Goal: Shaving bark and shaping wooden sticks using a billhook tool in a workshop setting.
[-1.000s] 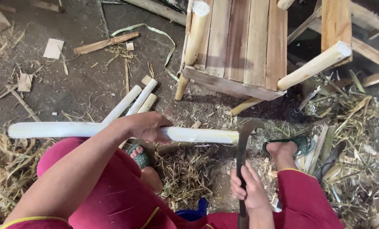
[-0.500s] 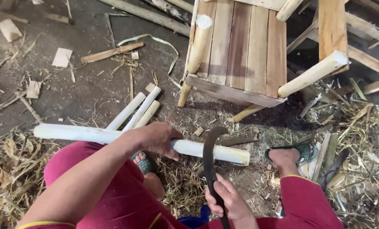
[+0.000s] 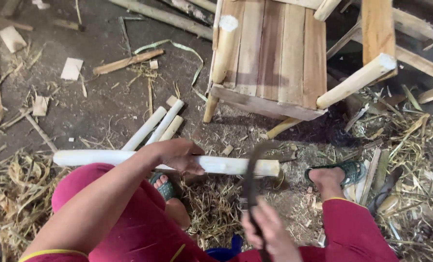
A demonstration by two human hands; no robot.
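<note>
Peeled pale pole [image 3: 226, 165] pinned across lap by clasping left hand [image 3: 177, 154], right hand [image 3: 270, 232] gripping curved dark blade [image 3: 251, 179] near its end, trimming unfinished.

Head view, steeply downward, close.

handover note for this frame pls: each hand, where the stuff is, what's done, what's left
Left hand: grip closed over the long peeled pole, holding it level across the knees.
Right hand: grip closed on the handle of the curved blade, whose tip sits by the pole's right end.
Around: three short peeled sticks lie on the ground just beyond the pole; a slatted wooden chair frame stands ahead; shavings and dry husk cover the dirt.
Done: the pole is bare of bark along its visible length.
Left: cannot tell whether the right end is trimmed; no cut is visible there.
</note>
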